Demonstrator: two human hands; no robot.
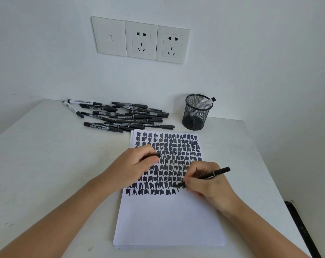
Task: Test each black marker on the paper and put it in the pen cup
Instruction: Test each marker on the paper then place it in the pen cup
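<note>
Forearms (51,218) cut off below; cap (156,155) mostly hidden in left hand (133,167) grip.

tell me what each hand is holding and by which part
The right hand grips a black marker low on its barrel, near the tip, which touches the paper. The left hand pinches what is probably its cap; only one end shows.
</note>
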